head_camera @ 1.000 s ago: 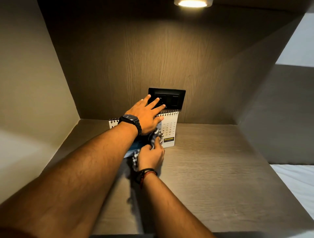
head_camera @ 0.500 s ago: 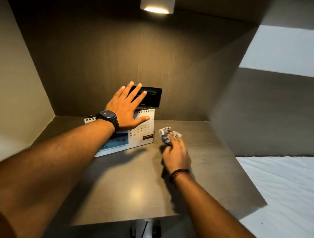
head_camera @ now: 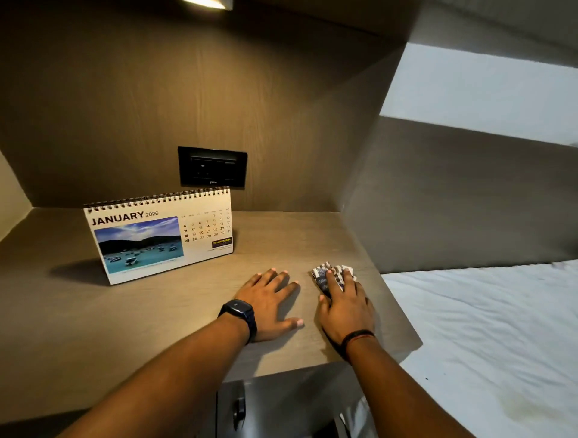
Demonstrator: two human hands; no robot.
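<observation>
My right hand (head_camera: 345,308) lies flat on a small checked cloth (head_camera: 322,275), pressing it to the wooden shelf top (head_camera: 156,312) near the shelf's right edge; most of the cloth is hidden under the fingers. My left hand (head_camera: 269,301), with a dark watch on the wrist, rests palm down with fingers spread on the bare wood just left of the right hand. A spiral-bound desk calendar (head_camera: 156,237) showing January 2026 stands upright at the back left, apart from both hands.
A black socket panel (head_camera: 212,167) is set in the back wall above the calendar. A ceiling light (head_camera: 208,3) shines from above. Side walls close in the alcove. A white bed sheet (head_camera: 488,337) lies to the right, below the shelf's edge. Drawer front (head_camera: 281,403) below.
My left hand left the calendar and came down flat on the shelf. My right hand slid the cloth rightward and nearer the front edge. The calendar now stands uncovered.
</observation>
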